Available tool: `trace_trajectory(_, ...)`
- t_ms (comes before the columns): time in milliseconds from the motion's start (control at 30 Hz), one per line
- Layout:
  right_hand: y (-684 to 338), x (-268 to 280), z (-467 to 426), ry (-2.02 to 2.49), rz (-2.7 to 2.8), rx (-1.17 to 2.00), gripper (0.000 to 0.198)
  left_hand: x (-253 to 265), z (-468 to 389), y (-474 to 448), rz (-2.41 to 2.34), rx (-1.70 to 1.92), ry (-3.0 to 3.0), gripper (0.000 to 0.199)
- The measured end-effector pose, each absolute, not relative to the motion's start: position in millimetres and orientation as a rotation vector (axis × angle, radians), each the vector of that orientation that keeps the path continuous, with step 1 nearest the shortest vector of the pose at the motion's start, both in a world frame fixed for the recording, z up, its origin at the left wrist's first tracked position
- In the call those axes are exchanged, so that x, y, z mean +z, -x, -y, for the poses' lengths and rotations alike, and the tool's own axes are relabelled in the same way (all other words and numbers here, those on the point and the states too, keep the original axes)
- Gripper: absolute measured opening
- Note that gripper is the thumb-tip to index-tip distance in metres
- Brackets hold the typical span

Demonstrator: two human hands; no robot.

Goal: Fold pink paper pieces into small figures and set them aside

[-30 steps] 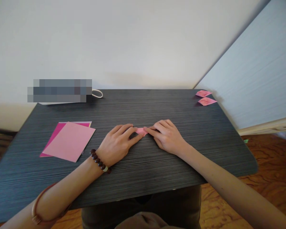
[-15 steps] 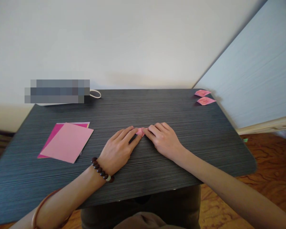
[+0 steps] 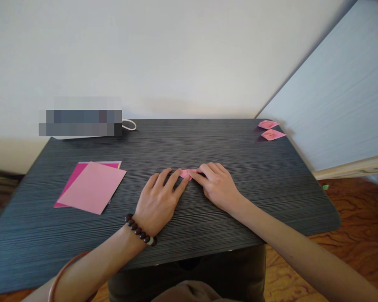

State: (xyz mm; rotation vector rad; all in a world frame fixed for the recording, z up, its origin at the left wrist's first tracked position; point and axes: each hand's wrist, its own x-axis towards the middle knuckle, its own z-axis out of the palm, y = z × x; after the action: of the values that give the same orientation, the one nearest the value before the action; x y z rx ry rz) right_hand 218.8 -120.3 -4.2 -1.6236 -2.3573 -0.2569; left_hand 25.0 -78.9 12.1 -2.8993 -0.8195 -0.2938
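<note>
A small folded piece of pink origami paper (image 3: 185,173) lies on the table between my two hands, partly covered by fingers. My left hand (image 3: 157,199) has its thumb and index finger on the paper's left part and near edge, while its other fingers are spread over the table. On the right part, the thumb and index finger of my right hand (image 3: 219,184) pinch the paper, with the remaining fingers curled. Which layers they grip is too small to tell.
Pink square sheets (image 3: 93,188) are stacked at the left of the dark table (image 3: 182,142). Two folded pink paper pieces (image 3: 272,134) lie at the far right corner. A blurred-out object (image 3: 82,121) with a white loop (image 3: 129,124) stands at the back left, against the wall.
My left hand's fingers have spread wider apart. More of the folded paper shows between the hands, and my right thumb and index finger have shifted slightly along it.
</note>
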Motion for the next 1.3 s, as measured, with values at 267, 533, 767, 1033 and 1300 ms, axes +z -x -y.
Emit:
trace_trajectory(267, -217.1, -5.7, 126.8, 1.667, 2.272, -0.272, 0.031, 14.6, 83.0, -27.0, 0.887, -0.234, 2.863, 0.043)
trace_trajectory(533, -218.0, -9.4, 127.5, 1.701, 2.149, -0.147, 0.031, 12.5, 79.1, -25.4, 0.845, -0.273, 2.896, 0.046)
trace_trajectory(767, -217.0, -7.1, 126.7, 1.746, 2.156, -0.109, 0.037, 7.4, 75.8, -22.9, 0.783, -0.316, 2.967, 0.048)
trace_trajectory(1033, -216.2, -3.3, 122.2, 1.715, 2.280, -0.145, 0.039, 8.5, 75.7, -23.8, 0.773, -0.340, 2.984, 0.047)
trace_trajectory(1300, -217.3, -5.3, 121.2, 1.691, 2.243, -0.092, 0.038, 11.0, 74.6, -29.0, 0.794, -0.367, 3.006, 0.046)
